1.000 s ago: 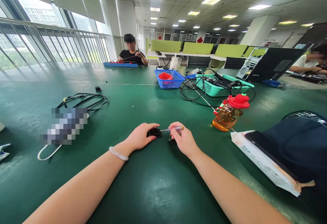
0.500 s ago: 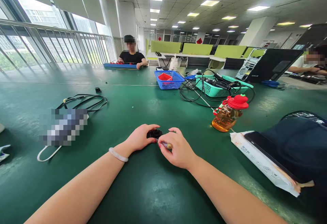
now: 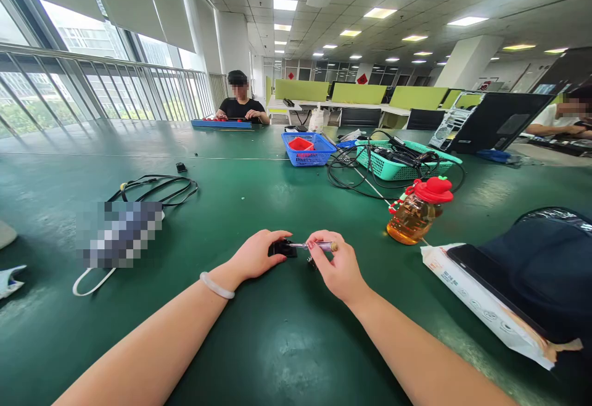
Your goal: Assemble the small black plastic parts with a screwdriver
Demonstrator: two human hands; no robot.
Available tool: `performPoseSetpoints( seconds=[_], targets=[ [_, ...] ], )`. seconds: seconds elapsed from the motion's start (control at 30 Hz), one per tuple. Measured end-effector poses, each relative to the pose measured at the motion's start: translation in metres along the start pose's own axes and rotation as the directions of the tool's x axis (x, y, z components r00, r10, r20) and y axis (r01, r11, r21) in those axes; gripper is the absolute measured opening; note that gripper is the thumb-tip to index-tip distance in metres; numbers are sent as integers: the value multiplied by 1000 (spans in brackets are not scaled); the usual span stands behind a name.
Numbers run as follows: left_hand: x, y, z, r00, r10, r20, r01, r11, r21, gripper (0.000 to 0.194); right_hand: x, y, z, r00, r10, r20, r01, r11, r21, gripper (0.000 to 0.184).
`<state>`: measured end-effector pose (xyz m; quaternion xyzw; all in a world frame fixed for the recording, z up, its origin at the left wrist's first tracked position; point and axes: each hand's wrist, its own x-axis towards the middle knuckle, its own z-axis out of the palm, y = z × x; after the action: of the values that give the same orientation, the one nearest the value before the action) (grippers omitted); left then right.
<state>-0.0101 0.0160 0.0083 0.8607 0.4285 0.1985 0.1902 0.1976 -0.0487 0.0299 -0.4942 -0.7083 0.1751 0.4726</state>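
My left hand [image 3: 256, 253] rests on the green table [image 3: 277, 344] with its fingers curled over a small black part [image 3: 282, 248], holding it down. My right hand [image 3: 337, 265] pinches a small screwdriver [image 3: 319, 246] with a clear handle, lying level, its metal tip against the black part. A second small dark piece [image 3: 311, 263] lies just under my right fingers. A pale bangle [image 3: 215, 286] sits on my left wrist.
An amber bottle with a red lid [image 3: 419, 211] lies to the right. A phone on a white pack [image 3: 481, 298] and a dark bag [image 3: 550, 258] are at the far right. Blue basket [image 3: 308, 149], green basket of cables [image 3: 402, 162], black cable [image 3: 157, 187], a seated person [image 3: 240, 105].
My right hand, drawn in close over the part half a second ago, has turned back out so the screwdriver lies level against the part again. The left hand stays put.
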Motion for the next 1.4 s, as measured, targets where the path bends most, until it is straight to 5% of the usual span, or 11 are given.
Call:
performPoseSetpoints(
  seconds=[0.37,0.83,1.0,1.17,1.4],
  targets=[
    [-1,-1,0,999,42,-5,-42,999,1,51,5,4,5,973,118,199,-108,992,-62,24],
    [-2,5,-2,979,164,-124,-165,986,3,35,7,3,2,975,82,208,-92,995,39,22],
    [-1,3,-2,964,154,-217,-148,988,46,32,6,2,-3,992,77,105,-97,976,194,23],
    [2,-3,-1,941,7,-339,38,991,127,32,8,15,-3,992,119,-37,-104,957,272,29],
    [3,-7,3,938,-195,-288,267,935,234,39,17,32,-16,904,243,-352,-169,959,228,38]
  ],
)
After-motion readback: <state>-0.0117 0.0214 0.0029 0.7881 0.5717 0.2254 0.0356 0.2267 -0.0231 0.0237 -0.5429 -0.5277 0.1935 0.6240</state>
